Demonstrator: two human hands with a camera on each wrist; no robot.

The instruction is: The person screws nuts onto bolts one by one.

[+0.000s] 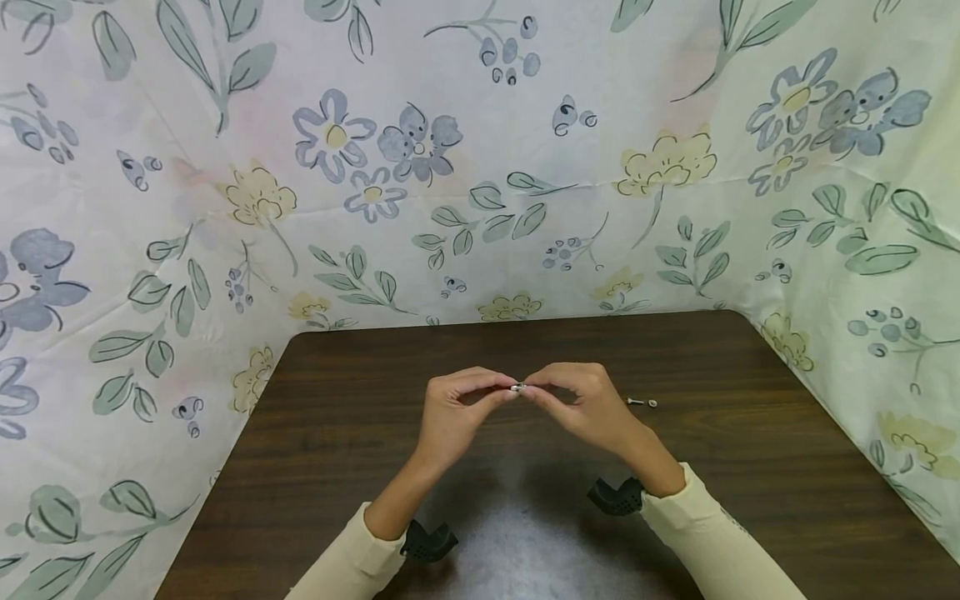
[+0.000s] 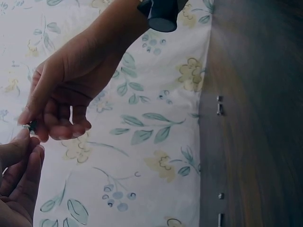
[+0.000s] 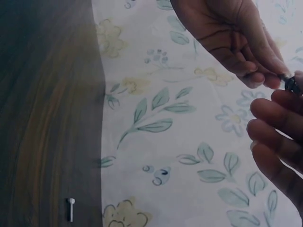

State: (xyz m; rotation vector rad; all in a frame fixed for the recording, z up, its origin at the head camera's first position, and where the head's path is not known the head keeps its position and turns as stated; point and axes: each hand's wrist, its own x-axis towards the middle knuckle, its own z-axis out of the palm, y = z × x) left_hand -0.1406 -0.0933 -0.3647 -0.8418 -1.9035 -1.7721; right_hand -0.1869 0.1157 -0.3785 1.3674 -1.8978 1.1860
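Observation:
Above the middle of the table, the fingertips of both hands meet at a small metal bolt [image 1: 517, 387]. My left hand [image 1: 457, 408] pinches it between thumb and fingers from the left. From the right, my right hand [image 1: 596, 404] pinches a small, dark, round piece, apparently a nut [image 3: 292, 86], at the bolt's end. The fingertips cover most of both pieces. In the left wrist view, the right hand [image 2: 71, 71] comes down from the top and the left hand [image 2: 19, 179] shows at the lower left.
Right of the hands, a loose bolt [image 1: 635, 402] and a nut [image 1: 652, 403] lie on the dark wooden table [image 1: 360, 400]. The left wrist view shows another bolt [image 2: 221, 220] and nut [image 2: 221, 196]. A floral cloth [image 1: 480, 250] hangs around the table's back and sides.

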